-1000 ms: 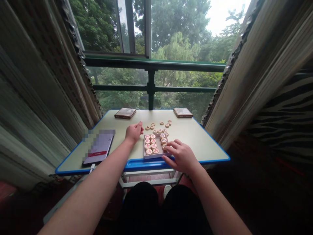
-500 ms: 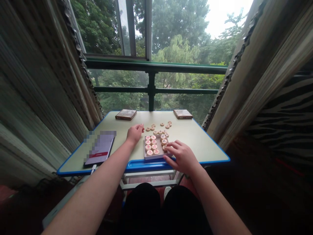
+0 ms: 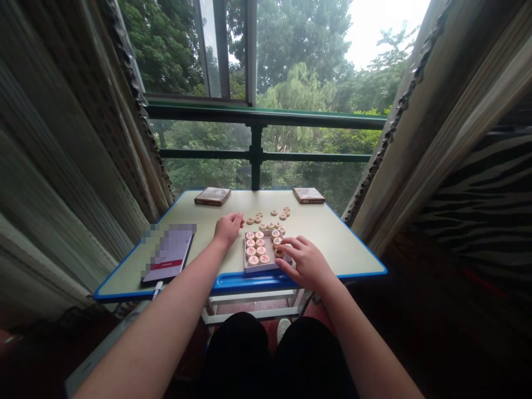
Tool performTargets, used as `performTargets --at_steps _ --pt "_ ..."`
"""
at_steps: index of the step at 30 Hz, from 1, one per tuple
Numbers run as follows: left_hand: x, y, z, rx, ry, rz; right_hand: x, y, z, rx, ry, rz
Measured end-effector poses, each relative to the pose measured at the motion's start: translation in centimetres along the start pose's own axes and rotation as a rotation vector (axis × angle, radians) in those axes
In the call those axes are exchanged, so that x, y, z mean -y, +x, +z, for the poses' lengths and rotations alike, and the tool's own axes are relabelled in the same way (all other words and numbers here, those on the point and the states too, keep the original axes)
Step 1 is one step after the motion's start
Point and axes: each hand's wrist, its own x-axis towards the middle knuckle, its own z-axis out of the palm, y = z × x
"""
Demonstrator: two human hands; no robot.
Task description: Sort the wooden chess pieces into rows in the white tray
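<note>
A shallow grey tray (image 3: 258,266) near the front edge of the table (image 3: 332,238) holds several round wooden chess pieces (image 3: 255,251) with red marks. My right hand (image 3: 307,262) rests on the tray's right side, and its fingertips pinch one piece (image 3: 279,252) lying in the tray. My left hand (image 3: 226,227) lies loosely curled on the tabletop just left of the tray's far corner and holds nothing. More loose pieces (image 3: 271,219) are scattered on the table beyond the tray.
Two flat brown boxes stand at the far edge, one on the left (image 3: 212,195) and one on the right (image 3: 308,195). A phone (image 3: 169,256) lies at the front left. Curtains flank the table, and a green window railing (image 3: 257,116) runs behind it.
My right hand has shifted slightly left and forward over the tray, closing its fingertips on a piece. The left hand has stayed put.
</note>
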Motion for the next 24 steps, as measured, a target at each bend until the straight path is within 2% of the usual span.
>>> performTargets --at_steps 6,11,14,16,20,24 --pt "0.2 0.1 0.0 -0.015 0.006 -0.005 0.0 0.1 -0.1 0.001 0.010 -0.001" --pt "0.2 0.1 0.1 0.010 0.012 -0.011 0.1 -0.3 -0.1 -0.055 0.079 0.004" --pt "0.2 0.2 0.1 0.046 0.033 -0.008 -0.9 0.3 -0.1 -0.156 0.221 0.057" --pt "0.3 0.2 0.2 0.063 0.043 -0.012 -2.4 1.6 -0.2 -0.195 0.337 0.124" --pt "0.7 0.5 0.2 0.062 0.032 -0.029 -6.1 6.0 0.5 -0.009 0.360 0.207" --pt "1.0 0.6 0.3 0.060 0.032 -0.043 -8.5 9.1 2.5 0.139 0.369 0.203"
